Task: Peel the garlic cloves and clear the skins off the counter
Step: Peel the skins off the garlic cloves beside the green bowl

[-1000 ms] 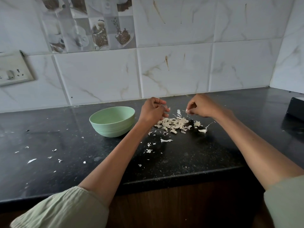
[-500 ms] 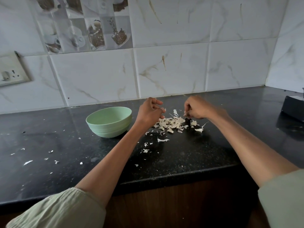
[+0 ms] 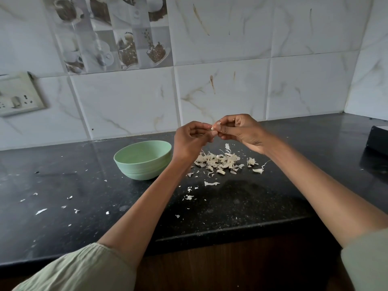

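Both hands, left (image 3: 190, 139) and right (image 3: 241, 131), have lifted off the skins (image 3: 218, 161), pinching one clove (image 3: 213, 128) together: peeling continues.

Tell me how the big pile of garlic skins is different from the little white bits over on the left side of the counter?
The big pile of garlic skins is heaped close together just right of the green bowl, below the hands; the little white bits lie scattered far apart, left of the bowl. The pile's pieces look larger, curled and cream; the scattered bits are tiny, flat flecks. Both lie on the black counter, not yet cleared.
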{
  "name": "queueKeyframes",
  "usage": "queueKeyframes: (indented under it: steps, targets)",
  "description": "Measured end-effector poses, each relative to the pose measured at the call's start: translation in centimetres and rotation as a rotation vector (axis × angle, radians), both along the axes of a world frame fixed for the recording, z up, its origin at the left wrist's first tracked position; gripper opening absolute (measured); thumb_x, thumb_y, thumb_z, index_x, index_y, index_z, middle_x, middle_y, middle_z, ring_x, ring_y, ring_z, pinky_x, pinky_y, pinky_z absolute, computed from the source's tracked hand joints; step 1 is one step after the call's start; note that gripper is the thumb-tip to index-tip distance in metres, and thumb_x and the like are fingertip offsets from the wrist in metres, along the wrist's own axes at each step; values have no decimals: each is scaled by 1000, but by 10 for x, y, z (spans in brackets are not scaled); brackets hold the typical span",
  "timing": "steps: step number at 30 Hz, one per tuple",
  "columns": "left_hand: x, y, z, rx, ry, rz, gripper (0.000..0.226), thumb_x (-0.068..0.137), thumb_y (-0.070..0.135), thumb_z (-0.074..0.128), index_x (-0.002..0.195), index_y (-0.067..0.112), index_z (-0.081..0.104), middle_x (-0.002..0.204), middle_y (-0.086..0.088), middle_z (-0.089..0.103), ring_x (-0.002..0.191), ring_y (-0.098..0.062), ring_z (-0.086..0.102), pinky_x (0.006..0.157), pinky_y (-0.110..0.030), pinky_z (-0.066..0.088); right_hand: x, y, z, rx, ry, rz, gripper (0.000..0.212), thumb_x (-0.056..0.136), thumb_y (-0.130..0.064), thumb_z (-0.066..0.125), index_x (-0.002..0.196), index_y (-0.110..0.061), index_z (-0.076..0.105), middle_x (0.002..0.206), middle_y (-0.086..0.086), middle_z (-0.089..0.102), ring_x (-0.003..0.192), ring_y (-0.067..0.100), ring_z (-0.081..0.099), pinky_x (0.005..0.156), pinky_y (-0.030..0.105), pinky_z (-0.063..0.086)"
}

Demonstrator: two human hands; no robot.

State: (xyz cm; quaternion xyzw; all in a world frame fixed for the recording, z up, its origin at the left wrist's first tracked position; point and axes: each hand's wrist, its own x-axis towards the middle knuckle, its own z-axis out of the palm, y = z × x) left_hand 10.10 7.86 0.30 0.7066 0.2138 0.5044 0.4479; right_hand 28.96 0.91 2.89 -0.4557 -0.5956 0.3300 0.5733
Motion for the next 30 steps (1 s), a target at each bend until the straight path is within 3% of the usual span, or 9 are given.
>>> queueKeyframes:
  steps: [7, 10, 13, 16, 19, 24, 30]
  targets:
    - [-1, 0, 0, -23, -19, -35, 20, 87, 20, 87, 103, 11, 81, 87, -6, 81, 76, -9, 70, 65, -19, 51, -2, -3, 2, -6, 45, 26, 28, 82, -12, 79, 105, -2, 65, 93, 18, 78, 76, 17, 71, 70, 24, 61]
    - [-1, 2, 0, -92, -34, -57, 15, 89, 20, 85, 101, 13, 80, 87, -2, 81, 81, -9, 68, 68, -21, 51, -3, -2, 2, 44, -159, -110, 27, 89, -19, 80, 106, -3, 66, 93, 15, 79, 77, 19, 72, 71, 27, 61]
    - [0, 6, -1, -184, -34, -59, 17, 87, 17, 88, 97, 7, 79, 87, -8, 79, 80, -12, 71, 72, -24, 54, -5, -1, 2, 242, -383, -322, 23, 89, -22, 84, 102, -11, 68, 94, 2, 77, 73, 11, 67, 68, 27, 57]
    - [0, 6, -1, -247, -1, -94, 18, 84, 10, 88, 95, -1, 78, 91, -19, 79, 72, -12, 69, 69, -21, 55, -10, -6, 8, 382, -483, -330, 21, 88, -12, 84, 102, -11, 68, 99, -7, 74, 81, 2, 66, 77, 23, 55]
    - [0, 7, -3, -277, 8, -113, 18, 83, 7, 88, 95, -2, 79, 88, -17, 79, 68, -11, 67, 66, -20, 54, -13, -8, 9, 385, -593, -300, 23, 87, -8, 83, 102, -13, 68, 100, -7, 75, 85, 6, 68, 78, 23, 55]
    - [-1, 8, -5, -266, 7, -137, 16, 89, 9, 83, 101, 0, 80, 92, -17, 80, 72, -14, 70, 69, -20, 57, -14, -6, 6, 350, -665, -341, 24, 86, -14, 85, 102, -21, 68, 101, -11, 75, 81, 15, 68, 72, 21, 54]
    - [0, 6, -5, -115, 98, 2, 9, 89, 20, 86, 92, 12, 83, 85, -11, 80, 73, -17, 72, 78, -32, 63, -16, -7, 5, 360, -727, -369, 21, 85, -15, 87, 98, -20, 71, 97, -14, 75, 74, 7, 65, 67, 12, 46]
